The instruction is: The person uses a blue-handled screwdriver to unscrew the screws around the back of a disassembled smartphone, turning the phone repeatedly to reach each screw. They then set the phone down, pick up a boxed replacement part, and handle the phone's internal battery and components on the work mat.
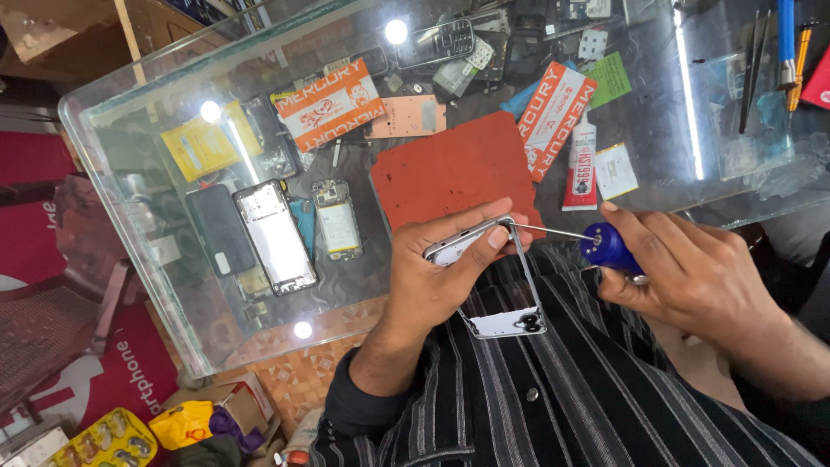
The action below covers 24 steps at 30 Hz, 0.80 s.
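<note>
My left hand (pixel 437 272) grips the top edge of a silver phone frame (pixel 506 322), which hangs upright above my striped shirt with its camera cut-outs at the bottom. My right hand (pixel 700 277) holds a screwdriver with a blue handle (pixel 609 249). Its thin metal shaft points left and its tip meets the frame's upper corner beside my left fingers. Both hands are just in front of the glass table's near edge, below a red rubber mat (pixel 450 169).
The glass table (pixel 130 225) carries a dark phone (pixel 220 229), an opened phone body (pixel 275 235), a circuit board (pixel 337 218), orange packets (pixel 333 104), a glue tube (pixel 581 169) and phone parts at the back. Tools (pixel 787 52) stand far right. Boxes lie on the floor, lower left.
</note>
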Each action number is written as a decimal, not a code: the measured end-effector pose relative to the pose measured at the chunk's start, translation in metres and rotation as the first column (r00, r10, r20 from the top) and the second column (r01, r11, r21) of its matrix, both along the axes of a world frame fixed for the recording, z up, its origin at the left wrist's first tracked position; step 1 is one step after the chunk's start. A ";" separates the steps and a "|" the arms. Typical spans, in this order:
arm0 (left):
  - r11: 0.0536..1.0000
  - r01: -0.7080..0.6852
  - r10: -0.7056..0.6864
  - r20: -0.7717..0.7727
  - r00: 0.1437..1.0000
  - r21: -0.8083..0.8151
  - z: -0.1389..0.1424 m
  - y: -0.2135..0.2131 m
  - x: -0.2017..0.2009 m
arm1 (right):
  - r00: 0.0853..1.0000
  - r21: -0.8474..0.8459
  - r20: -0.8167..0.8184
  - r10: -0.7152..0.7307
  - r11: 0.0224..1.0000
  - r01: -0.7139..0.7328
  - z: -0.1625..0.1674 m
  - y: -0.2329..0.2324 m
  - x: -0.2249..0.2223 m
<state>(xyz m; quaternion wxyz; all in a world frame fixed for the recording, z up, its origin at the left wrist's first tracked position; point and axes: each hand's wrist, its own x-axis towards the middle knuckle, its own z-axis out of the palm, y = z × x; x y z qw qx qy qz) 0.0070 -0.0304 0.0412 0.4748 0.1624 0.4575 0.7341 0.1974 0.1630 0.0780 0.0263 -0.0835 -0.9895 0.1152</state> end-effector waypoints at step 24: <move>0.984 0.137 -0.157 -0.185 0.970 -0.116 0.023 0.010 -0.014 | 0.978 0.258 -0.032 0.206 0.947 -0.191 0.041 0.035 -0.017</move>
